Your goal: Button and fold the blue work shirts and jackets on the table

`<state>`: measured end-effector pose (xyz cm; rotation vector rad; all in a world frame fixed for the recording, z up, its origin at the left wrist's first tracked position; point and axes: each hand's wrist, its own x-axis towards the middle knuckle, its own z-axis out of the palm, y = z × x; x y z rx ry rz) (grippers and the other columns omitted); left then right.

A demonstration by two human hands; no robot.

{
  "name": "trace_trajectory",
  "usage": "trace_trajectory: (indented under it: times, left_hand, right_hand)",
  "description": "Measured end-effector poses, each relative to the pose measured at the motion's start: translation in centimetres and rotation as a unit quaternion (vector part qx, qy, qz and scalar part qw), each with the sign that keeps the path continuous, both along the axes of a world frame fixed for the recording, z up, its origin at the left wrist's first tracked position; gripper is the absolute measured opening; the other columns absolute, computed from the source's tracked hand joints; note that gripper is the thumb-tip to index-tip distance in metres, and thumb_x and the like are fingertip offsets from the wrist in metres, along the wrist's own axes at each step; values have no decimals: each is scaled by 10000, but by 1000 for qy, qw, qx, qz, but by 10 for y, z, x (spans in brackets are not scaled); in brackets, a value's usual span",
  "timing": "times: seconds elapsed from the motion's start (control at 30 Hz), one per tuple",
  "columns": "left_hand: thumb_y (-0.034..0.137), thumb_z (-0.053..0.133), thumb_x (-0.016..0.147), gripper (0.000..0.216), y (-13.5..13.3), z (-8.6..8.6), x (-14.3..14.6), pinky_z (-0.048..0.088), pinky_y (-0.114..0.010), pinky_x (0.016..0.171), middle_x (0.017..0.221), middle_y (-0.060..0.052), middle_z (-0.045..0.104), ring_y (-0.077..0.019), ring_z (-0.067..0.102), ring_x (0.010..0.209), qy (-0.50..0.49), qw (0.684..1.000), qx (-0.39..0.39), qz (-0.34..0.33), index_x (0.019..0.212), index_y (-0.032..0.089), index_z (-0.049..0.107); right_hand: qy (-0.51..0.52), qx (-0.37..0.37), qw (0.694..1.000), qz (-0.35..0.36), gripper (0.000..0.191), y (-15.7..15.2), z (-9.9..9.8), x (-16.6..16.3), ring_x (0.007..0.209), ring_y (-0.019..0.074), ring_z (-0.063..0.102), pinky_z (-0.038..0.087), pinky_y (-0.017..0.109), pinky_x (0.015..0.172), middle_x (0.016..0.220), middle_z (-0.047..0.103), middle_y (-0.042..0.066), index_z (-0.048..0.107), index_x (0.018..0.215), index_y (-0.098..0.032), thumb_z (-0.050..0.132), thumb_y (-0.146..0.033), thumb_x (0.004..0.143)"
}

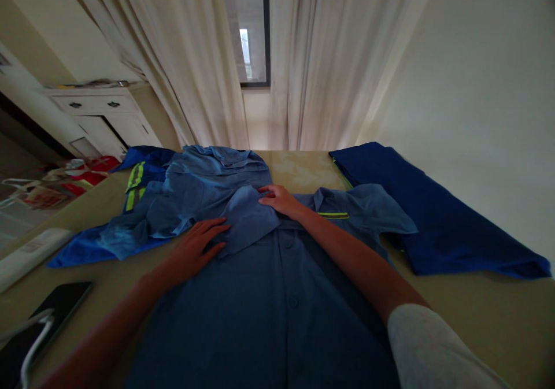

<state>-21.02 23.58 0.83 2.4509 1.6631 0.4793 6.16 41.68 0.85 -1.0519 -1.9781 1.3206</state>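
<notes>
A blue-grey short-sleeved work shirt [234, 308] lies spread on the table in front of me, its button front facing up. Its left sleeve [249, 218] is folded inward over the chest. My left hand [202, 247] rests on the edge of that folded part, fingers stretched and slightly apart. Across the shirt reaches my right arm, and my right hand [280, 200] touches the top of the folded sleeve near the collar area, its fingers extended on the cloth with a gap at the thumb. The right sleeve [381, 207] lies spread out, beside a yellow-green stripe on the chest.
More crumpled blue-grey clothing [208, 175] and a bright blue garment with reflective stripes [145, 172] lie at the back left. Folded dark blue cloth [416, 198] covers the right side. A black phone or tablet [56, 314], a white cable [37, 343] and a white box-like object [34, 256] lie at left.
</notes>
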Motion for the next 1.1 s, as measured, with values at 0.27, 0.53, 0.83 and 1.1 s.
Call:
trace_trajectory:
  times: [0.27,0.53,0.83,1.1]
  left_hand:
    - [582,460,997,422,2,19,-19,552,-423,985,1121,-62,755,-261,695,1051,-115,988,-58,79,1020,255,725]
    - [453,419,1013,378,56,41,34,494,-435,1057,1161,-80,725,-273,659,1127,-38,998,7,58,1126,250,716]
    - [366,333,1050,489,114,-4,71,443,-519,1129,1450,-156,607,-323,561,1319,17,995,63,80,1380,151,623]
    - [419,323,1070,522,108,-13,67,428,-505,1145,1456,-152,600,-307,538,1345,-16,993,89,76,1458,149,544]
  right_hand:
    - [-85,-14,996,3,525,-8,11,5,511,112,557,499,250,575,757,676,4,571,1392,-145,631,-156,870]
    - [-69,104,992,20,348,-10,15,0,679,123,563,399,218,621,726,621,-5,663,809,-159,620,-474,953]
    - [-117,-26,993,-10,504,-15,12,4,428,107,493,340,220,470,473,535,-30,565,615,-195,626,-580,934]
    - [-123,23,991,-44,316,-13,12,-3,496,101,530,368,213,545,523,569,-33,626,665,-180,617,-312,952]
